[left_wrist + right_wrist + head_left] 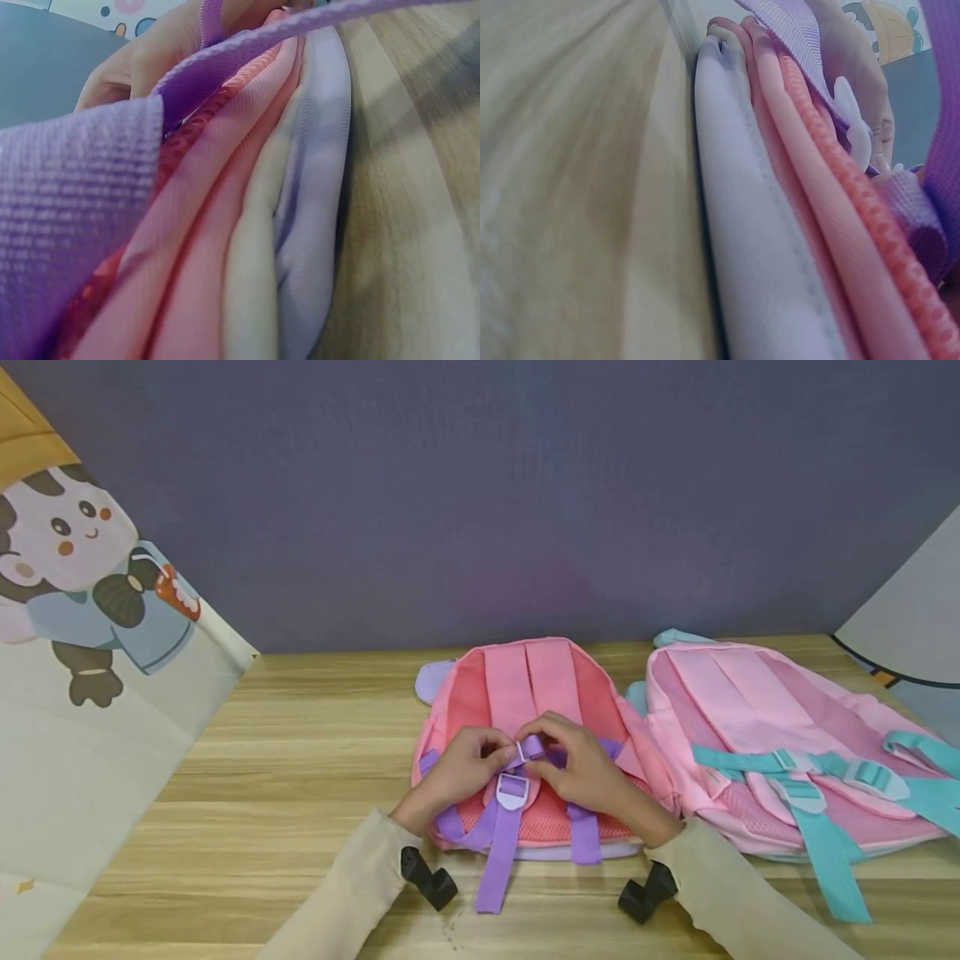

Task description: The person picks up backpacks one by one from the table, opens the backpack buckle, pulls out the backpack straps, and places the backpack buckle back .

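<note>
A coral-pink backpack [551, 672] lies on the table with its padded back panel facing up. Over its middle, my left hand [463, 767] pinches a small white buckle [519, 752] on a purple strap. The right hand [588, 772] holds the looped purple strap [532, 747] just beside that buckle, between thumb and fingers. Just below both hands sits a larger white slider buckle [513, 792], from which a purple strap tail [497, 877] hangs over the table. Close purple webbing [67, 202] covers much of the left wrist view. The right wrist view shows the bag's lilac edge [742, 195].
A light-pink backpack [757, 693] with teal straps [832, 860] lies against the coral one on the right. Both rest on a wood-grain table [300, 777]. A dark grey-blue panel [487, 510] stands behind, and a cartoon-printed sheet [82, 760] borders the left.
</note>
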{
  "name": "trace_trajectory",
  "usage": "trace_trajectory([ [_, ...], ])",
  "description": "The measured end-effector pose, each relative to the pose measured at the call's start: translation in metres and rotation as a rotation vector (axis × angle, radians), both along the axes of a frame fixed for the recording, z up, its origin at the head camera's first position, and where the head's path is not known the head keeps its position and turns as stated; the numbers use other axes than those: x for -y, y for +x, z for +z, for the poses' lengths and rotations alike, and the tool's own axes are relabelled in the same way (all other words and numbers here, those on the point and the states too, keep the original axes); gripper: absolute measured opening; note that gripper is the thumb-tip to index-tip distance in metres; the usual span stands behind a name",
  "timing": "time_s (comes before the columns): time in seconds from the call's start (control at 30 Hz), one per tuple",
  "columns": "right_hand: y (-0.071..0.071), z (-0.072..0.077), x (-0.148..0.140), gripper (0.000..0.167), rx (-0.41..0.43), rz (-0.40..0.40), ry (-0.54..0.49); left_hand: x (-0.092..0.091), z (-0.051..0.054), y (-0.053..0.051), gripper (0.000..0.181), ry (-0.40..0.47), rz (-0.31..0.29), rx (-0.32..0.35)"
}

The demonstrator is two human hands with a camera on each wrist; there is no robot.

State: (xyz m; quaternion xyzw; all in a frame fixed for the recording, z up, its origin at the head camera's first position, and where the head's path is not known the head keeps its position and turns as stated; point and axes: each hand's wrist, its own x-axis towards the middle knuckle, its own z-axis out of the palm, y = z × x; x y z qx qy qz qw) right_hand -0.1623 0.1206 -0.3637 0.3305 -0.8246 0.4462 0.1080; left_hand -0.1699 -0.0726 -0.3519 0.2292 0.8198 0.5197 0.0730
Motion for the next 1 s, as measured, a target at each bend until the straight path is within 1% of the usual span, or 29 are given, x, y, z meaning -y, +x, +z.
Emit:
trace_trajectory([
  [0.2, 0.0001, -0.0004, -0.0001, 0.034, 0.001, -0.003, 0.007, -0.0004, 0.0001, -0.0004, 0.017, 0.008, -0.001, 0.007],
  [0.4, -0.0002, 0.0002, -0.0005, 0.034, 0.013, 0.007, -0.001, 0.0005, 0.0, -0.0013, 0.017, 0.028, -0.004, 0.039],
  [0.57, -0.001, -0.0006, -0.0008, 0.032, 0.017, 0.018, -0.024, 0.0011, 0.0022, -0.0001, 0.017, 0.037, -0.006, 0.058],
  [0.8, -0.0014, -0.0021, -0.0008, 0.031, 0.003, 0.015, -0.034, -0.0004, 0.0007, -0.0006, 0.016, 0.032, -0.012, 0.041],
  [1.0, -0.0004, -0.0019, -0.0003, 0.031, 0.0, -0.003, -0.033, -0.0001, -0.0006, -0.0016, 0.017, 0.041, 0.005, 0.068],
])
